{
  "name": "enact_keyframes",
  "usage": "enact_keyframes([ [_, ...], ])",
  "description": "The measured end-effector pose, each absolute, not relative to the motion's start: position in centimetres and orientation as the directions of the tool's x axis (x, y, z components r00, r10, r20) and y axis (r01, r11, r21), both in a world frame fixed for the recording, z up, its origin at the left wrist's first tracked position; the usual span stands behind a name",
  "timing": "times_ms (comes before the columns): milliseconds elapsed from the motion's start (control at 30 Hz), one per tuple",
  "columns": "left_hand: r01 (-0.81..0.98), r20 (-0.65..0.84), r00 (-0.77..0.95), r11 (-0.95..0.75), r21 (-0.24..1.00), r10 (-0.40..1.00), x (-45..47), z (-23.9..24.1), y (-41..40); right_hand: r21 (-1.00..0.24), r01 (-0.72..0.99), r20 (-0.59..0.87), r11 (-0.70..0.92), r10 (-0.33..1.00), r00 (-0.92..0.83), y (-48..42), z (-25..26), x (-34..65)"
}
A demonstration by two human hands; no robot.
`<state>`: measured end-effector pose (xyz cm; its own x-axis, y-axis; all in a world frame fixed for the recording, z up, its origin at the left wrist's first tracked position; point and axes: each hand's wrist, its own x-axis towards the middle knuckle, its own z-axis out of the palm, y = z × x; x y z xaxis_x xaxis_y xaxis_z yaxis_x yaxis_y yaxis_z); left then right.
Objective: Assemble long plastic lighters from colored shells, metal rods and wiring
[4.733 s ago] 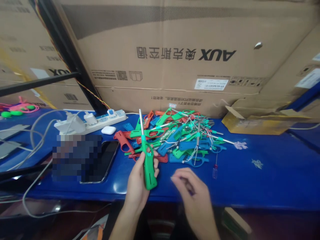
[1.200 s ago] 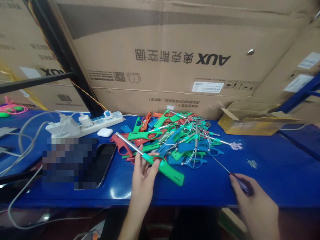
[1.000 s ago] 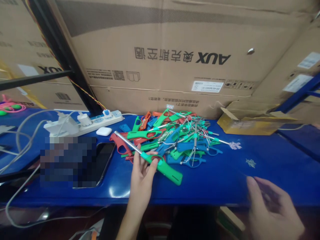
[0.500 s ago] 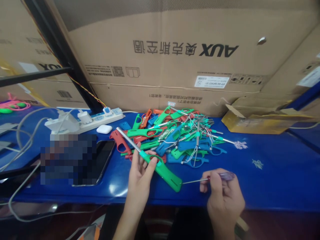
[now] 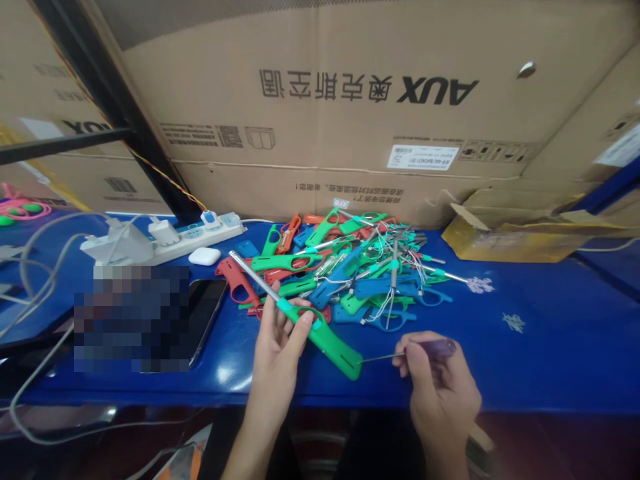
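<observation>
My left hand (image 5: 283,333) is closed around a green long-necked gas lighter (image 5: 333,350), its metal tube pointing up and to the left. In my right hand (image 5: 440,380) is a screwdriver (image 5: 435,348) with a purplish handle, the thin shaft pointing left. The shaft's tip meets the lower end of the green lighter's body, near a dark slot; whether it sits in a screw is too small to tell. Behind both hands lies a heap of lighter parts (image 5: 367,290): green, blue and red shells, metal tubes and white wires.
Two small piles, one of pale bits (image 5: 481,285) and one of thin slivers (image 5: 513,321), lie on the blue table (image 5: 565,360). A phone (image 5: 203,313), a white earbud case (image 5: 205,256) and a power strip (image 5: 200,233) are leftward. An opened yellow-taped box (image 5: 510,240) stands back right.
My right hand and the screwdriver have shifted slightly left, toward the lighter. The handle looks turned a little. My left hand keeps its hold, and the view has moved slightly.
</observation>
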<state>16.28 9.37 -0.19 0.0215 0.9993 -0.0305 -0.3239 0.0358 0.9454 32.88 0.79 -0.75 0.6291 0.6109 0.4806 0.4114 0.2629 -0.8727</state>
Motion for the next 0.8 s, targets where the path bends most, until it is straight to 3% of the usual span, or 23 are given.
enact_keyframes([
  [233,-0.335,-0.011,0.038,0.023,0.942,0.999,16.3,-0.46,9.45,-0.826,0.416,0.563,0.38,0.545,0.621,0.79,-1.05,32.87],
  [800,-0.34,-0.008,0.024,0.016,0.94,1.0,16.3,-0.66,9.49,-0.823,0.381,0.567,0.421,0.568,0.597,0.78,-1.46,33.19],
])
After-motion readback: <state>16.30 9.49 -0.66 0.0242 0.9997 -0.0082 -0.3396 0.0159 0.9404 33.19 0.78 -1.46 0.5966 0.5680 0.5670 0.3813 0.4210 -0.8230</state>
